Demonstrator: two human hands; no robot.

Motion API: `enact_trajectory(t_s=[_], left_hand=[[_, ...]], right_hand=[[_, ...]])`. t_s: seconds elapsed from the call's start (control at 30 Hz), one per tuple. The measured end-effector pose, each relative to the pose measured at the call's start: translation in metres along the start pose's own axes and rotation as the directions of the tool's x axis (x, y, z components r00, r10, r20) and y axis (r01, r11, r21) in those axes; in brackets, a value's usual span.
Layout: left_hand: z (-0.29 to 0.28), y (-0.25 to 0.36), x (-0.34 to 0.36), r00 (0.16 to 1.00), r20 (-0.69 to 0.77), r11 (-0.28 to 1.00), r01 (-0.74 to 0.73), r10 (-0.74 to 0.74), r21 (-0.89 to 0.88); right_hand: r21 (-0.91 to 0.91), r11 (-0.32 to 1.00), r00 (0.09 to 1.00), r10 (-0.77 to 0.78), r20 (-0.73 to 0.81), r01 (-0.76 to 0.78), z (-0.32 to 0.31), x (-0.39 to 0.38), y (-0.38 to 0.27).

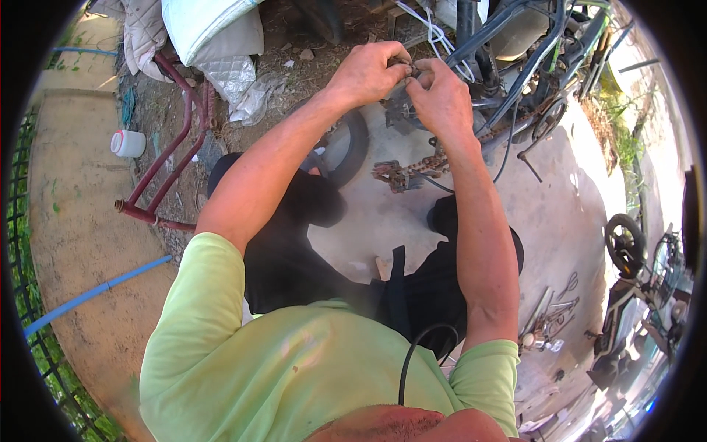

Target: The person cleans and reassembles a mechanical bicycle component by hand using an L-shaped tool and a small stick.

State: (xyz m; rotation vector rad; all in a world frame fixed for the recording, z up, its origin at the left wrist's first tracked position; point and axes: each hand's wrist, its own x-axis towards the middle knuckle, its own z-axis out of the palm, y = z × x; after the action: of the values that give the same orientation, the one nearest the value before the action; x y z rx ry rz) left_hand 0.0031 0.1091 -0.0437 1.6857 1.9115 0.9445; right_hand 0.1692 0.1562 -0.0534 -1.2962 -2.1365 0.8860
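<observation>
My left hand (370, 72) and my right hand (444, 97) meet out in front of me, fingertips bent and nearly touching. Both pinch at something small and dark that the fingers mostly cover; its kind does not show. Just beyond and to the right of them stands the bare frame of a motorcycle (515, 92) with loose dark cables. Below my right hand, a rusty chain (433, 162) hangs by the concrete floor. A black tire (356, 151) lies under my left forearm.
A dark red metal frame (174, 162) lies at the left, near a white jar (128, 144) and a blue pipe (103, 288). White padded sheeting (210, 33) is at the far left. Hand tools (546, 324) lie on the floor at right, near another motorcycle (626, 313).
</observation>
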Motion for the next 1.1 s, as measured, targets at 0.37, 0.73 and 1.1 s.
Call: enact_trajectory(t_s=[0.37,0.73,1.1], left_hand=[[-0.007,0.009,0.003,0.985,0.062,0.987,0.16,-0.162,0.025],[-0.005,0.014,0.002,0.982,0.037,0.982,0.184,-0.186,0.046],[-0.011,0.022,0.003,0.958,0.082,0.961,0.276,-0.274,-0.004]], right_hand=[[0.071,0.993,0.992,0.084,0.09,-0.09,-0.012,-0.006,-0.008],[0.147,0.983,0.994,0.104,0.044,-0.11,-0.016,-0.011,-0.005],[0.85,0.082,0.842,0.214,0.496,-0.521,-0.026,-0.007,-0.006]])
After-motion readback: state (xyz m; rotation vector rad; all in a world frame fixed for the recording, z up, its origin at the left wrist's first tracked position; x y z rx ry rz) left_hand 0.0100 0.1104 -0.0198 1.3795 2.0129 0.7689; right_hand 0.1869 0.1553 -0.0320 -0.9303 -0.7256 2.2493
